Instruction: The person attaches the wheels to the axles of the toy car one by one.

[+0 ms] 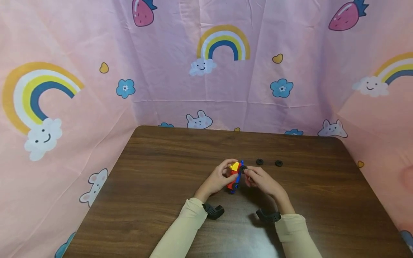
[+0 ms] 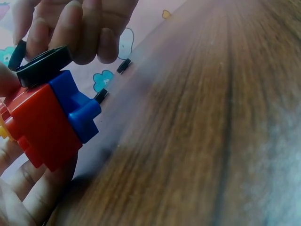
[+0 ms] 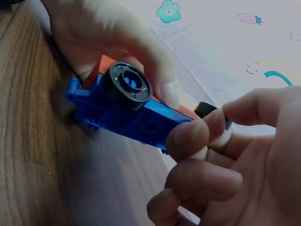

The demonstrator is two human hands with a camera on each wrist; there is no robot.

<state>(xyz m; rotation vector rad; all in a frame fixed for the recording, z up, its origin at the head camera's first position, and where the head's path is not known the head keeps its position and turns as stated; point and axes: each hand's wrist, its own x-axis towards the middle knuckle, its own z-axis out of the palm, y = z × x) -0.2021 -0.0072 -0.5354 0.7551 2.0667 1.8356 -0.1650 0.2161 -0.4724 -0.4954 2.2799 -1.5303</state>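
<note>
My left hand [image 1: 214, 182] grips a small toy car [image 1: 235, 171] of red, yellow and blue plastic, its thumb along the side. In the right wrist view the car's blue underside [image 3: 106, 112] is turned towards the right hand, and a black wheel [image 3: 119, 100] sits near one end. At the other end my right hand [image 1: 264, 181] pinches another black wheel [image 3: 205, 108] between thumb and fingertip, right at the car's side. Fingers hide part of that wheel. The car is held above the table, tilted.
Two loose black wheels, one nearer [image 1: 259, 162] and one farther right [image 1: 279, 163], lie on the brown wooden table [image 1: 155, 179] beyond the hands. A pink printed cloth [image 1: 167, 86] hangs behind and beside the table.
</note>
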